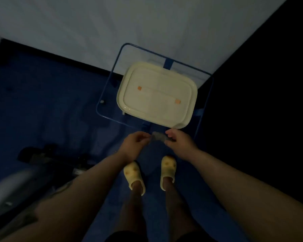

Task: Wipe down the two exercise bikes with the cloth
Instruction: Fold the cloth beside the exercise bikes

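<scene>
The room is dim. A small grey cloth (159, 137) is stretched between my two hands, in front of me above my feet. My left hand (136, 143) pinches its left end and my right hand (177, 141) pinches its right end. At the lower left, part of one exercise bike (33, 165) shows: a dark frame and a blurred grey part. No second bike is in view.
A cream lidded bin (157, 95) sits inside a blue wire frame (112, 72) straight ahead, against a pale wall. A dark wall runs along the right. The floor is blue. My feet in yellow slippers (134, 177) stand just below my hands.
</scene>
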`<state>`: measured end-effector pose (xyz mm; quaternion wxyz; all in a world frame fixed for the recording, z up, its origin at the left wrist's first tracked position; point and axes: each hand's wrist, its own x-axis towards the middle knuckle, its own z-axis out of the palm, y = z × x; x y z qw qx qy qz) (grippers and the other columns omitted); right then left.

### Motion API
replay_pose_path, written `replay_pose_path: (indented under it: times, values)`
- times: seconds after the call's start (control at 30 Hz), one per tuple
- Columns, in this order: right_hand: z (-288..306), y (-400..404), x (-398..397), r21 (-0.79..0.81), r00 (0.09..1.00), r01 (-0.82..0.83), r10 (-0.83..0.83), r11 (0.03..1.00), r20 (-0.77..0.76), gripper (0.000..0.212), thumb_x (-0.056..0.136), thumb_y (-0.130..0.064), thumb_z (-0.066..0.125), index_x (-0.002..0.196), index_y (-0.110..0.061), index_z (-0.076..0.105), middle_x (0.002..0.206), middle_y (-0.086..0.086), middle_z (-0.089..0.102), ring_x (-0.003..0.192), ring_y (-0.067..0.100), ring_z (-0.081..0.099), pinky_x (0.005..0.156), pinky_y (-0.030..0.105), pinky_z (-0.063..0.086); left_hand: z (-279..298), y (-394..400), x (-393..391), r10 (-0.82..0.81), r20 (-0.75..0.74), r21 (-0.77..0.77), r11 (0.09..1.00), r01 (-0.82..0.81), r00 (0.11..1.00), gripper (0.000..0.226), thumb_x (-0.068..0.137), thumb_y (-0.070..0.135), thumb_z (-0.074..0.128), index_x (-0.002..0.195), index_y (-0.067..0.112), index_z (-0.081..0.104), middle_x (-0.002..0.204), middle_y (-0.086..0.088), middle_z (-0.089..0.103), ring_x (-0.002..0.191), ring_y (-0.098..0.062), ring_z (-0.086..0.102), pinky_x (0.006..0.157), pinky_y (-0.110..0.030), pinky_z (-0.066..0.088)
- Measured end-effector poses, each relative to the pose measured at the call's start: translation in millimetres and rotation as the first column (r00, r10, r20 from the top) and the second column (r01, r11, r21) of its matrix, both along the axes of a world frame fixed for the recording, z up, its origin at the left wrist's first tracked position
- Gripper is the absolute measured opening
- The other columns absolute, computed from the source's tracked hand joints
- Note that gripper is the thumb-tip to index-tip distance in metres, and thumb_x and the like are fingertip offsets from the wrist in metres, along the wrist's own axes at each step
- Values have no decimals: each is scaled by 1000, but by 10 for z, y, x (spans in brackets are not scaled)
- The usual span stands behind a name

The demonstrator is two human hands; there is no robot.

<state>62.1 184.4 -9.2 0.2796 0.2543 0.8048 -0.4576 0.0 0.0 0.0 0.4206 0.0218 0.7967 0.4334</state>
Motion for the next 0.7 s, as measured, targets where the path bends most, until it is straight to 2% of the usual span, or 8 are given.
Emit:
replay_pose_path:
  times: [0.1, 0.2, 0.37, 0.43, 0.53, 0.6, 0.7]
  values:
    - [-94, 5, 39, 20, 1000, 19, -19, 1000, -2, 34, 90, -22, 65, 124, -17, 58, 122, 1, 60, 110, 18, 56, 96, 37, 48, -124, 22, 27, 42, 9, 6, 999, -43, 999, 16, 93, 8, 58, 106, 10, 66, 102, -6, 67, 101, -23, 63, 96, -36, 48]
    - [-179, 24, 61, 17, 998, 56, -56, 998, 4, 35, 90, -25, 66, 123, -19, 60, 119, -3, 60, 109, 15, 56, 92, 31, 47, -210, 25, 63, 67, 22, -1, 998, -67, 998, 14, 93, 6, 58, 104, 11, 65, 101, -8, 67, 103, -29, 63, 97, -42, 48]
    - [-259, 74, 82, 42, 996, 88, -86, 995, -39, 23, 87, -25, 71, 109, -19, 68, 98, -8, 63, 92, 9, 58, 76, 22, 44, -312, 48, 73, 93, 20, 26, 995, -94, 995, 13, 93, 8, 58, 99, 17, 64, 105, -11, 68, 103, -28, 64, 98, -46, 48]
    - [-271, 68, 82, 55, 994, 95, -92, 994, -53, 16, 85, -26, 73, 100, -20, 71, 90, -10, 64, 87, 8, 60, 72, 24, 46, -322, 48, 81, 103, 20, 35, 994, -103, 995, 15, 94, 7, 58, 96, 21, 64, 104, -9, 69, 102, -27, 64, 97, -46, 48]
    - [-272, 54, 67, 76, 995, 89, -85, 993, -55, 7, 83, -25, 75, 88, -22, 72, 86, -9, 66, 85, 10, 62, 72, 26, 50, -310, 42, 82, 100, 8, 40, 994, -100, 995, 17, 93, 8, 58, 92, 24, 64, 98, -2, 69, 98, -23, 64, 95, -37, 50]
    - [-253, 52, 61, 121, 996, 62, -54, 991, -65, 5, 84, -26, 74, 87, -22, 72, 87, -8, 67, 86, 11, 62, 73, 29, 52, -287, 33, 77, 100, 11, 49, 994, -101, 995, 20, 93, 8, 58, 91, 26, 63, 96, 0, 68, 96, -22, 64, 93, -35, 51]
    - [-165, 56, 54, 201, 992, 50, -26, 978, -120, 5, 87, -27, 71, 88, -22, 72, 87, -9, 66, 84, 11, 62, 71, 28, 51, -230, 5, 74, 102, 13, 52, 993, -103, 995, 16, 93, 7, 57, 96, 21, 65, 102, -6, 69, 99, -24, 64, 94, -36, 50]
